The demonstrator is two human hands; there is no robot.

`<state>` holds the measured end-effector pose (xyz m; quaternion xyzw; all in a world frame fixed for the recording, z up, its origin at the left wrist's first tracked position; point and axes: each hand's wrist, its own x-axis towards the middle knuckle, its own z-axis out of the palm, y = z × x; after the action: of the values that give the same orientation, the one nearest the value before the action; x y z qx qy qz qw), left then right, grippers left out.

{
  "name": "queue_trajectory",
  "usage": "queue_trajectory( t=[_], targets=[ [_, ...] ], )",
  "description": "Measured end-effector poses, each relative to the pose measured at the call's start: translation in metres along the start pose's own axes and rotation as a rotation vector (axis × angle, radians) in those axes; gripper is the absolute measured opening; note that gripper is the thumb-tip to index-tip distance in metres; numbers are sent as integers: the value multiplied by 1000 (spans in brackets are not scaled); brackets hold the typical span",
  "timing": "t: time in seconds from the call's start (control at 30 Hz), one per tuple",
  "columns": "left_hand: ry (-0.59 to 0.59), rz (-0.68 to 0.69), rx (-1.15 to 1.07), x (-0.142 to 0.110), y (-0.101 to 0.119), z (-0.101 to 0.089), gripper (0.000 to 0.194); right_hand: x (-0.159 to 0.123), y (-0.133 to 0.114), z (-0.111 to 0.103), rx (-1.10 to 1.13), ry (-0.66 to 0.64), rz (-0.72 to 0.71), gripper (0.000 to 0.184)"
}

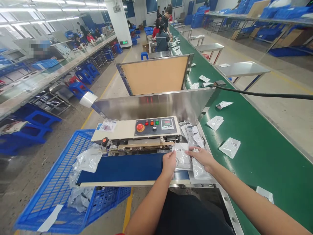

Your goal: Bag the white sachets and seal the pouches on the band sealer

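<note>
A white plastic pouch [183, 157] lies at the right-hand intake of the band sealing machine [122, 130]. My left hand [169, 162] pinches its upper left edge. With its fingers closed, my right hand [201, 158] grips the pouch's upper right edge; a second pouch [200, 170] hangs beneath that hand on the metal side plate. Several more pouches [193, 133] are piled behind my right hand. At the machine's left end another pouch [91, 160] sticks out over the end of the blue belt [122, 168].
A blue basket [83, 225] with bags stands low at the left. On the right runs a green conveyor [264, 169] with scattered pouches [230, 147]. A steel panel [151, 106] rises behind the sealer, and a black cable [264, 94] crosses the conveyor. Co-workers [162, 39] sit and stand farther off.
</note>
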<state>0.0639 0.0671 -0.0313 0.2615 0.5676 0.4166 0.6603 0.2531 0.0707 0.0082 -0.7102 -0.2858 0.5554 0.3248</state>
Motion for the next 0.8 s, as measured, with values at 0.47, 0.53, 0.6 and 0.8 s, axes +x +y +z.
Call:
queue_trajectory(
  t=[0.47, 0.53, 0.6, 0.8],
  targets=[
    [205, 57, 8, 3, 21, -73, 65, -16, 1, 47, -116, -207, -42, 44],
    [226, 70, 4, -2, 27, -91, 65, -22, 3, 47, -117, -221, -52, 48],
    [279, 104, 10, -14, 33, -110, 62, -30, 6, 44, -117, -212, -70, 52],
    [469, 381, 267, -79, 30, -114, 53, -60, 14, 44, -81, -63, -130, 57]
  ],
)
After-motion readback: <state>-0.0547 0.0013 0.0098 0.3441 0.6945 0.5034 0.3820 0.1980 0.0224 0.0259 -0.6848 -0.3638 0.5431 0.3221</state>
